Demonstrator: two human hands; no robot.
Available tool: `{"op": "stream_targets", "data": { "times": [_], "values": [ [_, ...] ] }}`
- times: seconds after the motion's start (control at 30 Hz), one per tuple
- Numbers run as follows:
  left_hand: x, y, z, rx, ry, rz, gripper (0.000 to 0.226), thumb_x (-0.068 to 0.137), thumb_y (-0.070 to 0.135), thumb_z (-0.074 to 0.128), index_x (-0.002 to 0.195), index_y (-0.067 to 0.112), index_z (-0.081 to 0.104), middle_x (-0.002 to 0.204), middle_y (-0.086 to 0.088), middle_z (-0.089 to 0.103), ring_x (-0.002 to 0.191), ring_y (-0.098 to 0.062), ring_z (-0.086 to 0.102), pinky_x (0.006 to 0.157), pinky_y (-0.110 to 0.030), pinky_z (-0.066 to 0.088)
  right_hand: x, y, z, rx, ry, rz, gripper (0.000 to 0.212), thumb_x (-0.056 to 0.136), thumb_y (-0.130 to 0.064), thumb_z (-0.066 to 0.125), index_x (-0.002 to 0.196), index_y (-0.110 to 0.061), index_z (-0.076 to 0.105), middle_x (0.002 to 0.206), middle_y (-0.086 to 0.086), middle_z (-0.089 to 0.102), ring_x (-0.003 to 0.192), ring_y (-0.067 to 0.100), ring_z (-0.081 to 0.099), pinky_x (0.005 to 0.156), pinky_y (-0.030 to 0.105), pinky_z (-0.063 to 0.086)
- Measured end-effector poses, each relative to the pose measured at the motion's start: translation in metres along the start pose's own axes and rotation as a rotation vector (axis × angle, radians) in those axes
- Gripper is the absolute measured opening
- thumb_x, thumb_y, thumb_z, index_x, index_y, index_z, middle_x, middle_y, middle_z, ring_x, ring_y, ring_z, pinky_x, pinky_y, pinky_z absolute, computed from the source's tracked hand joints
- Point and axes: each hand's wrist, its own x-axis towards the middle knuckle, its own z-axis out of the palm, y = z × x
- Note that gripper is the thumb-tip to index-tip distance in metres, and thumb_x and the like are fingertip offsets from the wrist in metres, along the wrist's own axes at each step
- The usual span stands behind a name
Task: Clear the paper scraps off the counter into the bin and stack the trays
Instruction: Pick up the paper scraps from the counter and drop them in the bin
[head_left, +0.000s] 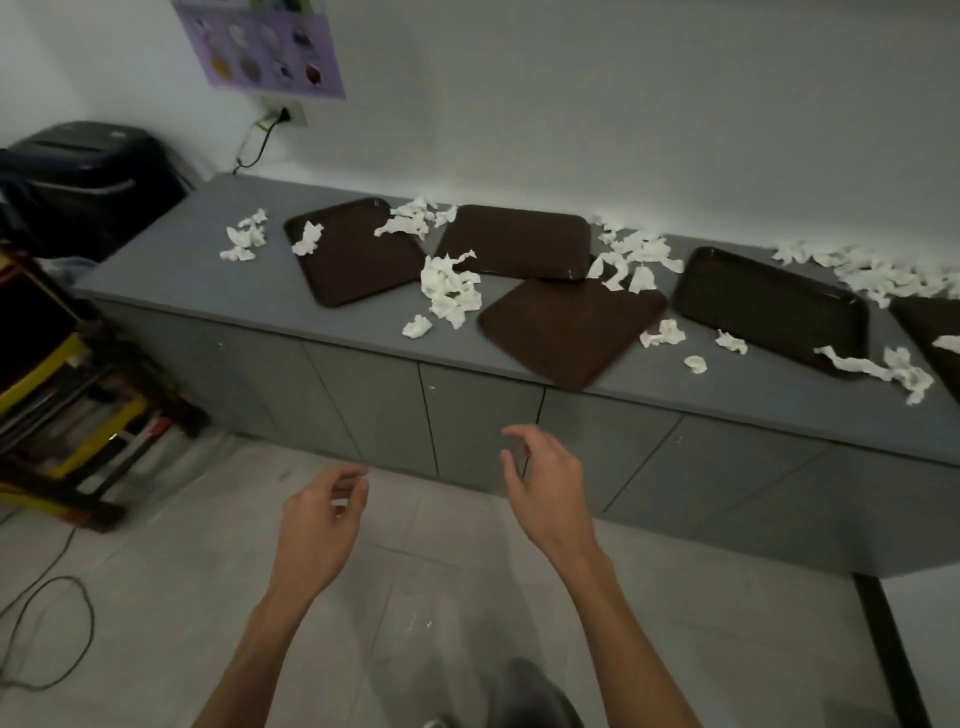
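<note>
Left hand, right hand, forearms bare; grey trouser leg below.

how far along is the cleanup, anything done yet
Nothing looks done. Paper scraps litter the counter and lie on some trays; the brown trays lie spread out, unstacked. In hand: the right hand hovers empty, loosely curled, short of the counter; the left hand too, though a white fleck at its fingers is too blurred to name. Left: all scraps, then stacking.

Grey counter with brown trays and scattered paper scraps
</note>
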Motion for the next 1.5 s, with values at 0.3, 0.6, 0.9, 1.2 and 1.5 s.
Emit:
{"op": "stream_targets", "data": {
  "times": [0.3, 0.6, 0.9, 1.2, 1.5],
  "values": [
    [0.146, -0.031, 0.004, -0.022, 0.026, -0.018, 0.015, 0.097, 0.016, 0.068, 0.107, 0.026, 0.071, 0.096, 0.017, 0.075, 0.092, 0.008, 0.068, 0.076, -0.009, 0.053, 0.191, -0.035, 0.106, -0.130, -0.159, -0.111, 0.040, 0.105, -0.030, 0.058, 0.144, -0.029, 0.053, 0.138, 0.001, 0.062, 0.122, 0.026, 0.061, 0.095, 0.043, 0.053],
    [0.281, -0.041, -0.009, 0.041, 0.067, -0.092, 0.018, 0.098, 0.021, 0.067, 0.115, 0.024, 0.072, 0.105, 0.016, 0.075, 0.091, 0.011, 0.065, 0.081, -0.011, 0.052, 0.353, -0.008, 0.229, -0.394, -0.336, -0.141, 0.044, 0.099, -0.022, 0.063, 0.141, -0.030, 0.054, 0.148, 0.007, 0.051, 0.129, 0.034, 0.055, 0.101, 0.049, 0.055],
    [0.438, -0.074, -0.040, 0.175, -0.034, -0.001, 0.017, 0.098, 0.017, 0.065, 0.113, 0.020, 0.073, 0.106, 0.006, 0.078, 0.099, -0.010, 0.074, 0.092, -0.029, 0.057, 0.392, -0.005, 0.286, -0.470, -0.450, -0.130, 0.036, 0.099, -0.001, 0.057, 0.129, -0.014, 0.071, 0.128, 0.010, 0.067, 0.115, 0.025, 0.066, 0.098, 0.031, 0.052],
    [0.707, -0.129, -0.066, 0.526, -0.366, 0.195, 0.035, 0.091, 0.010, 0.061, 0.126, 0.017, 0.061, 0.121, -0.011, 0.070, 0.116, -0.034, 0.063, 0.097, -0.045, 0.053, 0.434, -0.092, 0.295, 0.012, -0.050, 0.158, 0.030, 0.097, -0.007, 0.068, 0.109, -0.034, 0.078, 0.102, -0.009, 0.071, 0.087, 0.001, 0.064, 0.084, 0.019, 0.050],
    [0.850, -0.158, -0.034, 0.715, -0.638, 0.201, 0.106, 0.071, 0.032, 0.090, 0.155, 0.014, 0.029, 0.154, -0.019, 0.034, 0.144, -0.042, 0.036, 0.117, -0.049, 0.037, 0.447, -0.174, 0.300, 0.125, 0.204, 0.232, 0.029, 0.092, -0.008, 0.075, 0.097, -0.035, 0.082, 0.095, -0.020, 0.075, 0.089, 0.002, 0.070, 0.083, 0.017, 0.054]
  ]
}}
